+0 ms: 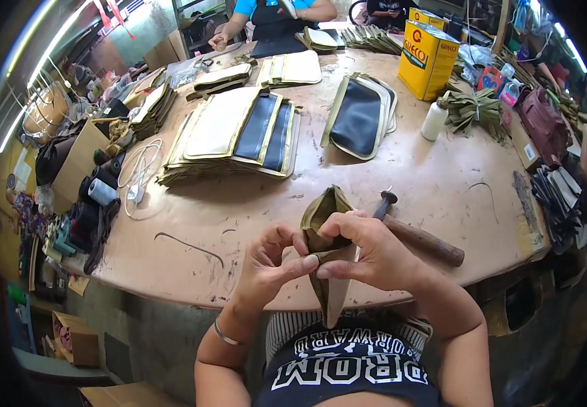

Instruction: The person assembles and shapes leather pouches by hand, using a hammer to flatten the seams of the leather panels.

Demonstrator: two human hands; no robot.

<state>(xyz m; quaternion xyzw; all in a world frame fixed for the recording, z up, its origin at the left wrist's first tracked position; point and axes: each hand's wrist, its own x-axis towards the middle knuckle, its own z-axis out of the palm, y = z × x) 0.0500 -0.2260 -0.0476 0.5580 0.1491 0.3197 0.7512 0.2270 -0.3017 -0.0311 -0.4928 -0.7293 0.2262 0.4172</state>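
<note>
An olive fabric pouch piece (322, 210) with a pale panel is held upright on its edge, close to my body at the table's front. My left hand (270, 261) pinches its near side, thumb and fingers closed on the fabric. My right hand (375, 247) grips the opposite side, fingers folded over the edge. The pouch gapes at the top, and its lower tip hangs past the table edge. Just right of my right hand lies a hammer with a wooden handle (426, 241) and a dark metal head (386, 200).
Stacked cream and black panels with olive edging (215, 132) sit beyond my hands; more panels (358, 119) lie to their right. A yellow can (428, 60) and white bottle (434, 121) stand at back right. A white cable (141, 166) lies left. Another person (276, 24) works opposite.
</note>
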